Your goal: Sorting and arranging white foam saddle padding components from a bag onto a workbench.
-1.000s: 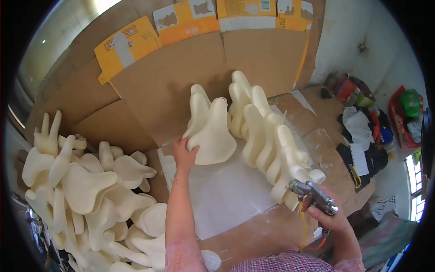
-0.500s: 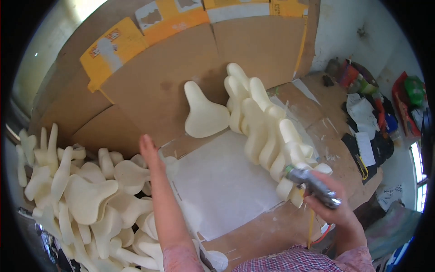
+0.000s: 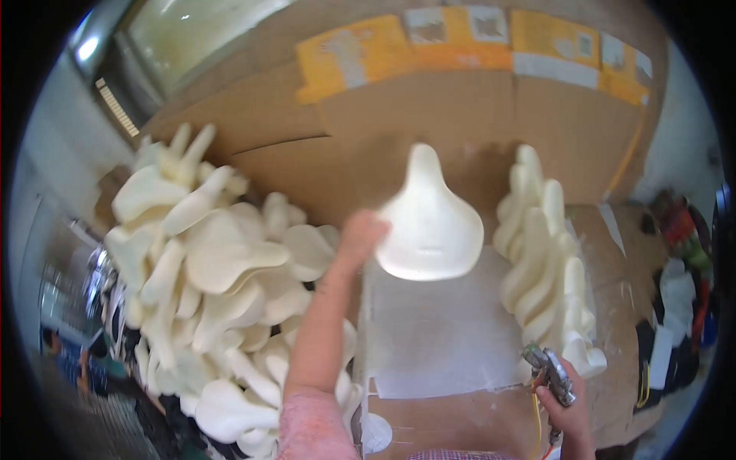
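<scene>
A cream foam bicycle saddle (image 3: 431,222) is upright, narrow nose up, in front of the cardboard. At its left edge, my left hand (image 3: 362,236) is closed on the rim, the fingers partly hidden and blurred. At lower right my right hand (image 3: 563,406) grips a metal spray gun (image 3: 558,377) with a yellow and red hose below it. Just beyond the gun stands a row of similar foam saddles (image 3: 537,253), packed closely together. To the left of my left arm lies a large heap of foam saddles (image 3: 226,249).
A white sheet (image 3: 445,330) covers part of the cardboard work surface. Tall cardboard (image 3: 368,146) with yellow-orange patches rises behind. Cloths and papers (image 3: 676,299) lie at the far right. Another person (image 3: 77,364) is partly seen at the far left.
My view has turned left. My left hand, empty and raised before, now holds the saddle's edge; the saddle stands farther from the row. The spray gun stays in my right hand.
</scene>
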A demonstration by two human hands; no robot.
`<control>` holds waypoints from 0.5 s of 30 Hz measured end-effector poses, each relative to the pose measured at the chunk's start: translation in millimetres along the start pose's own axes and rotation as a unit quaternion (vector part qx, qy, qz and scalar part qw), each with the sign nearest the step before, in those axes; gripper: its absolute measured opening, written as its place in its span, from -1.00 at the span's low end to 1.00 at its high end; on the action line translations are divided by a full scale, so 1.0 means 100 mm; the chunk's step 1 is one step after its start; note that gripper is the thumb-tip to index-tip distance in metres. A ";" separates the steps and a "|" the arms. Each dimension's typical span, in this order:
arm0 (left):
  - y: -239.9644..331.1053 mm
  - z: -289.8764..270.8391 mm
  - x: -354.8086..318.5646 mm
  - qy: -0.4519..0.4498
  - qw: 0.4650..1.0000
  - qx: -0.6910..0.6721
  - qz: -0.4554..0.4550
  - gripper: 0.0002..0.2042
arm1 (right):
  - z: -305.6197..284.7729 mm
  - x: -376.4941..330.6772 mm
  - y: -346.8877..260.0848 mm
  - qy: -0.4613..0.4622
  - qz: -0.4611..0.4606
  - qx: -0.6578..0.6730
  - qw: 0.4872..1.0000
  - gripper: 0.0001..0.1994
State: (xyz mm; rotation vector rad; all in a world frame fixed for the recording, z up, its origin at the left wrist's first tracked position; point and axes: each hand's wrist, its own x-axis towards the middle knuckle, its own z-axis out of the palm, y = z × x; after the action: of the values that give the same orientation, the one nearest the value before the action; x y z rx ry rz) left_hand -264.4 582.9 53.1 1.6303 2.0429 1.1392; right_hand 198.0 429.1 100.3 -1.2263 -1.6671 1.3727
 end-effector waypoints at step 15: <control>0.38 -0.61 -2.55 0.155 0.790 -0.574 -0.152 -0.61 | -0.47 -1.79 -0.24 -0.018 -0.043 0.052 0.998 -0.40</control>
State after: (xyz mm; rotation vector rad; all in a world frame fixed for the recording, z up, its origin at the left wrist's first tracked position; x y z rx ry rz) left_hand -196.9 327.0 57.9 0.4961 1.1221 1.9945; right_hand 297.7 278.6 149.4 -1.0649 -1.6325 1.4170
